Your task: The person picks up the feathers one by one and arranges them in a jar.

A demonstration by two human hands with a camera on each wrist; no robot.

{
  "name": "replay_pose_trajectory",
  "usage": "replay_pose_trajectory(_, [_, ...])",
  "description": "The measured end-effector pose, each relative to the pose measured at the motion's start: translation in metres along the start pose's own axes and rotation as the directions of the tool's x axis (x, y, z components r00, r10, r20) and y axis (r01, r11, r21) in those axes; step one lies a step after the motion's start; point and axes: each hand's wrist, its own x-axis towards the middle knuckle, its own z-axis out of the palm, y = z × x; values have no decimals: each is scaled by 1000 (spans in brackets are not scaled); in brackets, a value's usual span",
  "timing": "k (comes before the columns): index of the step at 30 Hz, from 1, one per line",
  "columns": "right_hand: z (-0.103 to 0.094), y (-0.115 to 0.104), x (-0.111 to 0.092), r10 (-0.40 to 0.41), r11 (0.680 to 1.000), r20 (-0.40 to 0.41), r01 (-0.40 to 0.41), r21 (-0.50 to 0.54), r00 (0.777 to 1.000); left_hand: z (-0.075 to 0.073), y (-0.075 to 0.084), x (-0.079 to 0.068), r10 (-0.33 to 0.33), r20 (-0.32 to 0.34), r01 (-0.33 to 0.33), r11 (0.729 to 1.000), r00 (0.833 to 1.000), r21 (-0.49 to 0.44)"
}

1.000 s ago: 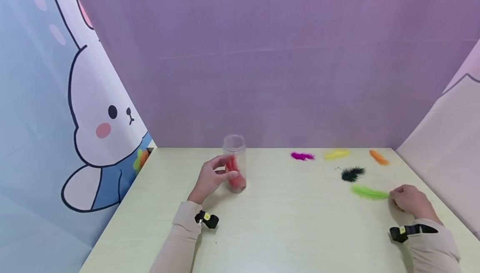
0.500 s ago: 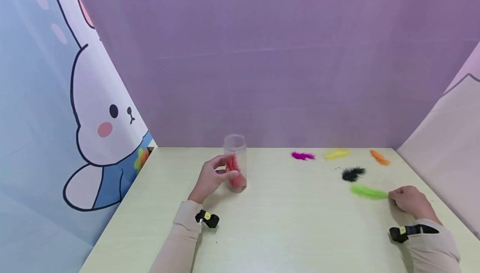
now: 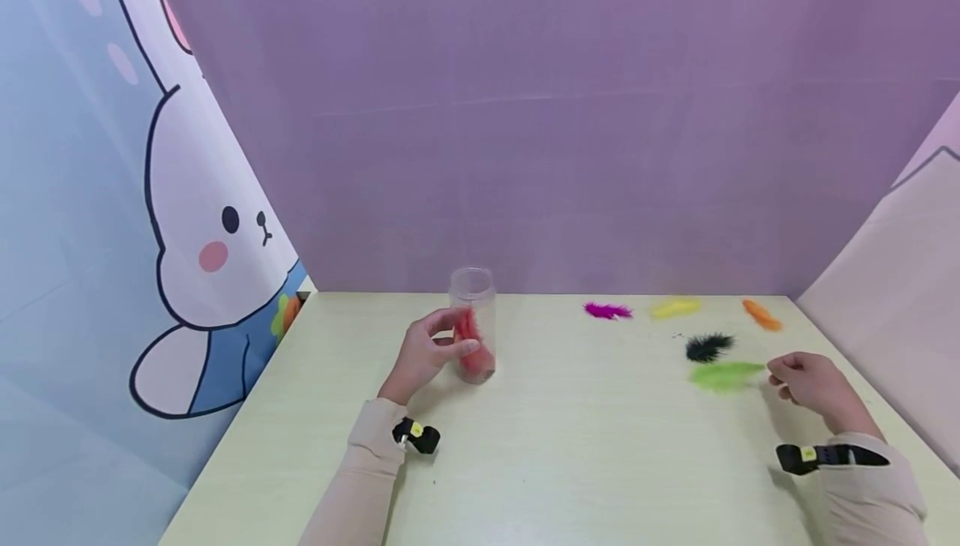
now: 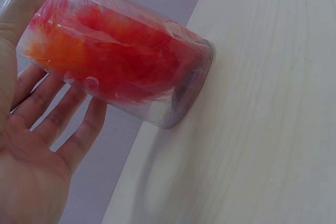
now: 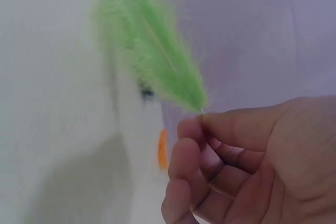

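Note:
Upright on the table at centre-left stands a clear plastic jar (image 3: pixel 483 325) with red and orange feathers (image 4: pixel 121 51) inside. My left hand (image 3: pixel 423 354) grips its side, thumb on one face and fingers around the other. Over the table's right part, my right hand (image 3: pixel 813 388) pinches a green feather (image 5: pixel 157 45) by its quill between thumb and forefinger. The green feather's plume points left, close to a black feather (image 3: pixel 708 348) lying on the table.
Along the table's far edge lie a magenta feather (image 3: pixel 607 311), a yellow feather (image 3: pixel 676 307) and an orange feather (image 3: pixel 762 315). A purple curtain (image 3: pixel 555 129) hangs behind, with a rabbit-print cloth (image 3: pixel 202 196) on the left.
My right hand has lifted slightly and shifted left with the green feather, whose plume has moved left. The left hand keeps its grip on the jar.

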Motion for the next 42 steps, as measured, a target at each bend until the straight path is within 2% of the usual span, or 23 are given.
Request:
replay_pose_trajectory(6, [1, -19, -3, -59, 998, -22, 58, -24, 998, 0, 0, 1, 16, 1, -16, 999, 1000, -28])
replay_pose_trajectory(19, [9, -55, -8, -141, 989, -113, 135, -59, 983, 1, -3, 1, 12, -6, -12, 1000, 1000, -21])
replay_pose_trajectory(29, [21, -73, -9, -226, 974, -153, 218, -69, 962, 2, -6, 3, 31, -13, -31, 999, 999, -15])
replay_pose_trajectory(42, [30, -90, -11, -323, 945, -236, 324, -34, 916, 3, -8, 4, 25, -13, -25, 1000, 1000, -12])
